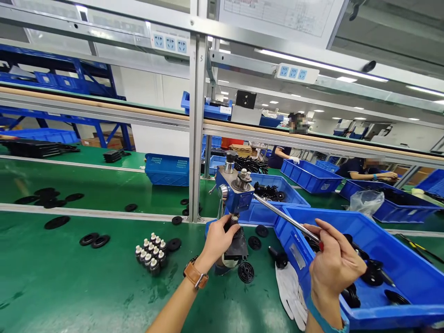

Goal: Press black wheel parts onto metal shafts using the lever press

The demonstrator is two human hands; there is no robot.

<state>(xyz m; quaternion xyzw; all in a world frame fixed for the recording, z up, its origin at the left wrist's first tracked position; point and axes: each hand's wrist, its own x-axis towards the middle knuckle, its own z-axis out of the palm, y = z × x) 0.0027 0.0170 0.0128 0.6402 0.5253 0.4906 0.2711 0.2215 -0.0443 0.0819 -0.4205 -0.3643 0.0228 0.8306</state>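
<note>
At the press (pixel 240 196), the left hand (pixel 219 238) pinches a dark part (pixel 229 224) upright beneath the ram, while the right hand (pixel 335 261) is loosely curled about the red-tipped end of the lever (pixel 282 213), which slants down to the right of the press. The work looks midway: one piece sits at the press, its stage hard to tell behind the fingers. Black pieces, some joining disc and stem, already lie in the bin (pixel 378 317) to the right of the press; these seem done. Apparently left to do are the plugs (pixel 151 252), a tight cluster left of the press with pale, knob-like tops on dark bodies. A round, ribbed disc (pixel 246 273), seemingly plastic, lies flat just before the press. The press is blue-painted metal, its lever a smooth, shiny rod; the table (pixel 114 296) is glossy green.
</note>
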